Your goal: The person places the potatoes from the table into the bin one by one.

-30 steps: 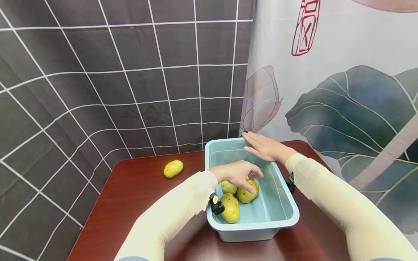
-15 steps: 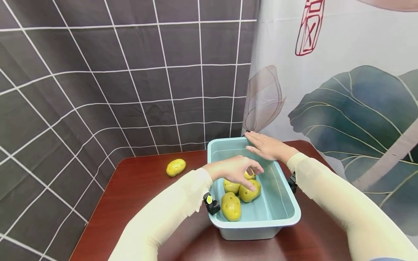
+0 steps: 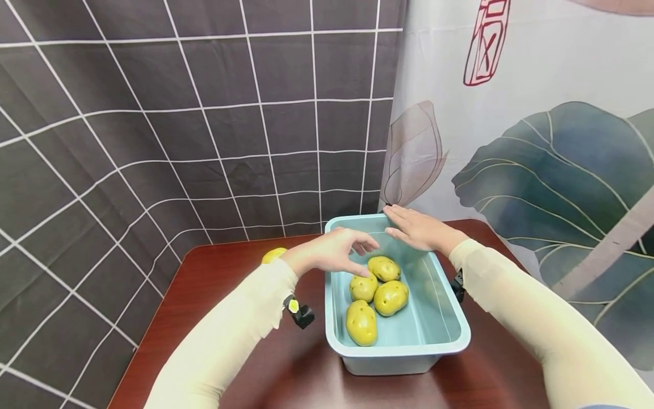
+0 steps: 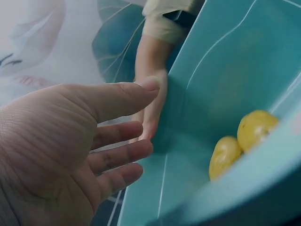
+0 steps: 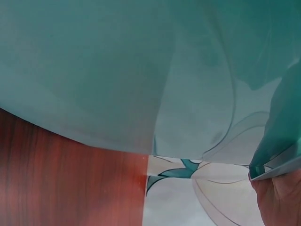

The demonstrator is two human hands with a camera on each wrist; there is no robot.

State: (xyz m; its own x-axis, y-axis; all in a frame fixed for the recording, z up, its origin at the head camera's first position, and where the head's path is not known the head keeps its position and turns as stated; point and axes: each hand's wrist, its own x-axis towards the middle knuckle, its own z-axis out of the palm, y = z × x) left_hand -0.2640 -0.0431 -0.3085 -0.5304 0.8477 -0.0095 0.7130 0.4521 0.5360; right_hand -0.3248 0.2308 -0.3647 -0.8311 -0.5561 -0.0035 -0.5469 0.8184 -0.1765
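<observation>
A light blue plastic basin (image 3: 337,348) stands on the table and holds several yellow potatoes (image 3: 391,298). My left hand (image 3: 334,250) is over the basin's left rim, fingers loosely bent and nothing in them; the left wrist view shows its bare palm (image 4: 51,146). My right hand (image 3: 419,228) lies with straight fingers on the rim at the far right corner. In the right wrist view, part of this hand (image 5: 281,197) shows beside the basin's wall (image 5: 94,70). Another potato (image 3: 272,255) lies on the table left of the basin, partly hidden by my left arm.
The reddish-brown wooden table (image 3: 204,284) reaches back to a dark grey curtain (image 3: 214,136) with white grid lines. At the right hangs a white curtain (image 3: 439,57) with painted leaves. A small black camera (image 3: 298,312) is strapped at my left wrist.
My left hand has moved up and left from above the potatoes towards the basin's left rim, uncovering the potatoes beneath it. The right hand stays on the rim.
</observation>
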